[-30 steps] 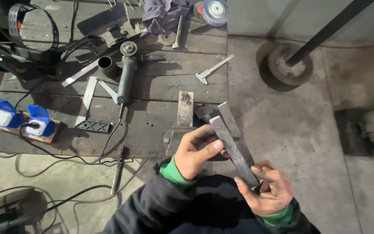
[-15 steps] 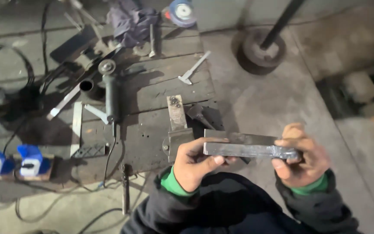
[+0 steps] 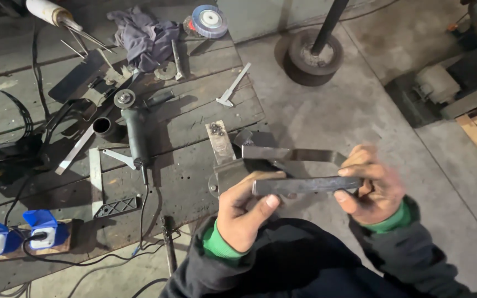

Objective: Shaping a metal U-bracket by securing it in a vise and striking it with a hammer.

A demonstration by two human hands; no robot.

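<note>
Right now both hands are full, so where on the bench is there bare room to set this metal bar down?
Bare boards lie between the angle grinder and the caliper. The far left, by the cables and rag, is crowded.

Angle grinder (image 3: pixel 133 129), grey rag (image 3: pixel 144 36), flap disc (image 3: pixel 208 21) on workbench (image 3: pixel 194 116)

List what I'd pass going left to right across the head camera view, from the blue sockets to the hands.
Blue sockets → steel square → angle grinder → left hand → dark metal bar → right hand.
</note>
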